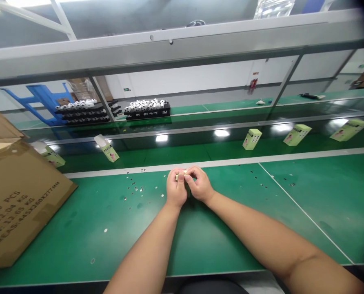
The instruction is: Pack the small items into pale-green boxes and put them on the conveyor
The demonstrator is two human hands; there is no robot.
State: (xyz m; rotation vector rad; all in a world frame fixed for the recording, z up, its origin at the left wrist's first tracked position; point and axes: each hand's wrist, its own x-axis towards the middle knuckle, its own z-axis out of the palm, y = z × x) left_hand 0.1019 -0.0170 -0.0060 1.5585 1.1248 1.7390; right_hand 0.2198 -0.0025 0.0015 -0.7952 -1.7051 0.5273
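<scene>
Both hands meet over the green work surface near its far white edge. Between them is a small light-green box, mostly hidden by the fingers. My left hand is closed around its left side, thumb on top. From the right, my right hand pinches at the top of the same box with thumb and forefinger. Which flap or edge the fingers press on I cannot make out.
A large cardboard carton stands at the left. Beyond the white edge, light-green boxes lie on a conveyor, including an open-flapped box and a box. Black trays hold black-and-white balls. Small round scraps dot the table.
</scene>
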